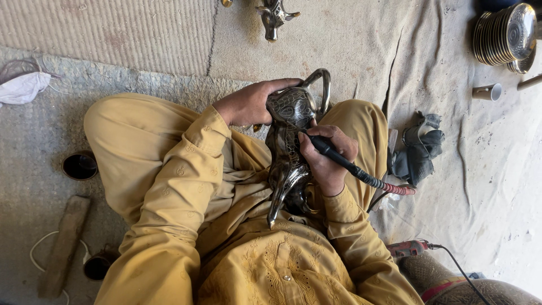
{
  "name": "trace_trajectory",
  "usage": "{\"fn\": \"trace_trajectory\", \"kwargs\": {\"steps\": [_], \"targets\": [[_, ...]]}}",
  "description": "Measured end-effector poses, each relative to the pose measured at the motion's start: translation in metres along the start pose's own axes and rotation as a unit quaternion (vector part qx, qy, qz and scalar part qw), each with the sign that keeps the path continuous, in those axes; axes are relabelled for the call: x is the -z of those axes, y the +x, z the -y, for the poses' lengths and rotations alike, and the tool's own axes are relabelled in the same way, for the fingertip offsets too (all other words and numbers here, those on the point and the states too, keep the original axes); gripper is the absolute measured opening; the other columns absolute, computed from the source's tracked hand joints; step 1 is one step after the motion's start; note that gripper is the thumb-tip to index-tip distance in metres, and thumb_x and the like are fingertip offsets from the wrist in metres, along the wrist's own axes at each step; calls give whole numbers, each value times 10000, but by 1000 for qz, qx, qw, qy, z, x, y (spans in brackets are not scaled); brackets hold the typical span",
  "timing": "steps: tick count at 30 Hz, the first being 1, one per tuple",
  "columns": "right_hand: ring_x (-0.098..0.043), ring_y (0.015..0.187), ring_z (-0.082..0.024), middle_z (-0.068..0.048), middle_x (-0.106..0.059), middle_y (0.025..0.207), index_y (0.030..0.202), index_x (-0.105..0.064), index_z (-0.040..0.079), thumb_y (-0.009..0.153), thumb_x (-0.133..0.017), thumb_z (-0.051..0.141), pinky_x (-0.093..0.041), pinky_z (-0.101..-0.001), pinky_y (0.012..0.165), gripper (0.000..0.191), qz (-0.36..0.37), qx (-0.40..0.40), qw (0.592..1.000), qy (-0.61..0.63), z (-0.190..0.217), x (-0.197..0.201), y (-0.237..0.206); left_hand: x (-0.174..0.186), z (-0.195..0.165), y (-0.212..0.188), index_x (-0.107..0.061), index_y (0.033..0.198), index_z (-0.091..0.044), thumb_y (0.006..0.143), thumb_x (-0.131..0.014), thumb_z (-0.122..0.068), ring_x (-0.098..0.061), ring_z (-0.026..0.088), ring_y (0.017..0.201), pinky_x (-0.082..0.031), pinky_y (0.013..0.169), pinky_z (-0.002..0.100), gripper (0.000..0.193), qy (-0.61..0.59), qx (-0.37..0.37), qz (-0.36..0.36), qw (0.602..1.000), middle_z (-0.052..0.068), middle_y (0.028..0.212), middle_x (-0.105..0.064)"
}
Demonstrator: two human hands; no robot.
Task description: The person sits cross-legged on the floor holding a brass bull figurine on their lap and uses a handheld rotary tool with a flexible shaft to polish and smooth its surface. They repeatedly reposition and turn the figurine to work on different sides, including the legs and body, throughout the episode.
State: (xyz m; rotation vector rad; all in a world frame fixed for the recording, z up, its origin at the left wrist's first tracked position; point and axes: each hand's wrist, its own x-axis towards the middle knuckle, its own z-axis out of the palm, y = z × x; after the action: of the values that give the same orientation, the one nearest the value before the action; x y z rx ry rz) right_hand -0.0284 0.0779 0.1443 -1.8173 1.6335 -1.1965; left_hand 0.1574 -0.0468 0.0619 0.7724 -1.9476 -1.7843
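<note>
A dark metal animal figure (288,152) with curved horns lies across my lap, its engraved body shining. My left hand (251,103) grips its upper end beside the horn loop (322,85). My right hand (327,155) is closed on a black pen-shaped engraving tool (350,166) whose tip touches the figure's side. The tool's red-wrapped cable (398,189) trails to the right. I sit cross-legged in mustard yellow clothing.
A second metal animal figure (274,17) stands at the top. Stacked metal plates (505,36) and a small cup (488,91) lie top right. Grey gloves (418,152) rest by my knee. A dark cup (80,165), a wooden block (65,243) and a red power tool (409,247) sit nearby.
</note>
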Motion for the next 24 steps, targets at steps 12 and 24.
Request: {"fn": "trace_trajectory", "kwargs": {"steps": [12, 24], "targets": [[-654, 680, -82, -47, -714, 812, 948, -727, 3, 844, -869, 36, -503, -213, 637, 178, 6, -1, 1000, 2, 0, -3, 2, -1, 3, 0, -362, 1588, -184, 737, -683, 56, -719, 192, 914, -611, 863, 312, 941, 9, 55, 10, 998, 99, 1260, -707], [-670, 651, -65, -62, -720, 788, 937, -698, 8, 883, -835, 58, -527, -206, 572, 156, -26, 25, 998, 52, -17, -1, -3, -1, 7, 1, -379, 1583, -168, 763, -711, 45, -711, 182, 996, -592, 928, 316, 910, 28, 1, -6, 1000, 114, 1350, -669]]}}
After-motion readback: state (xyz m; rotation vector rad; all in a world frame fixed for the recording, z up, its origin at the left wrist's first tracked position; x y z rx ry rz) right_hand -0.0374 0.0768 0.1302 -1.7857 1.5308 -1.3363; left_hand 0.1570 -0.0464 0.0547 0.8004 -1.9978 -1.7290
